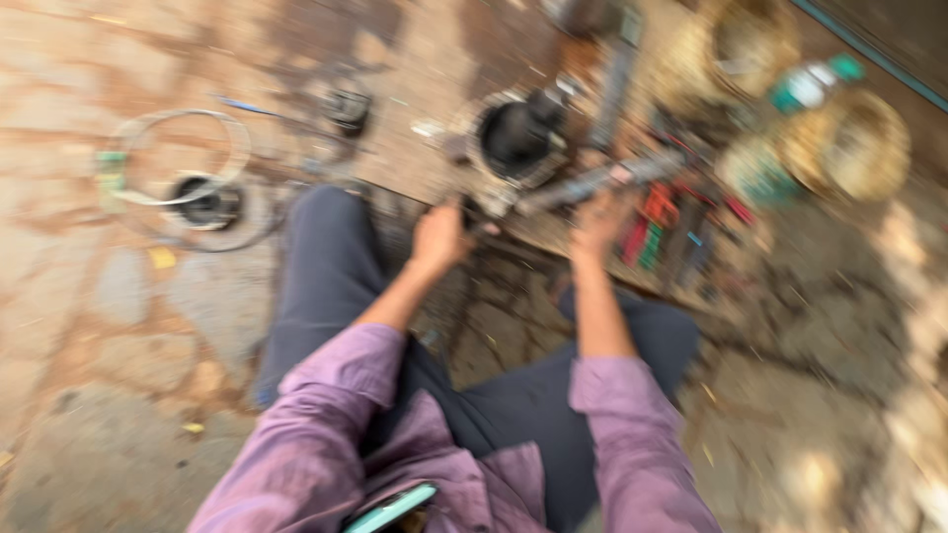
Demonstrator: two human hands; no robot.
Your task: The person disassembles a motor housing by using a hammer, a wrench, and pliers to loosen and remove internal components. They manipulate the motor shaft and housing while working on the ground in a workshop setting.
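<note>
Stone floor [128,326] blurred; long metal tool [592,181] gripped by right hand [599,219], pointing at round metal part [518,138]; left hand [439,237] beside part, grip unclear.

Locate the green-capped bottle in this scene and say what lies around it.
In the head view, the green-capped bottle lies at the upper right, between two woven baskets, beyond the person's right hand.

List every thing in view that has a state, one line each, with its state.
Left hand: closed on a small dark part, too blurred to identify.
Right hand: gripping a long grey metal tool, lying roughly level.
Round dark metal cylinder: upright, open-topped.
Green-capped plastic bottle: lying on its side, capped.
Woven straw basket: upright, open.
</note>
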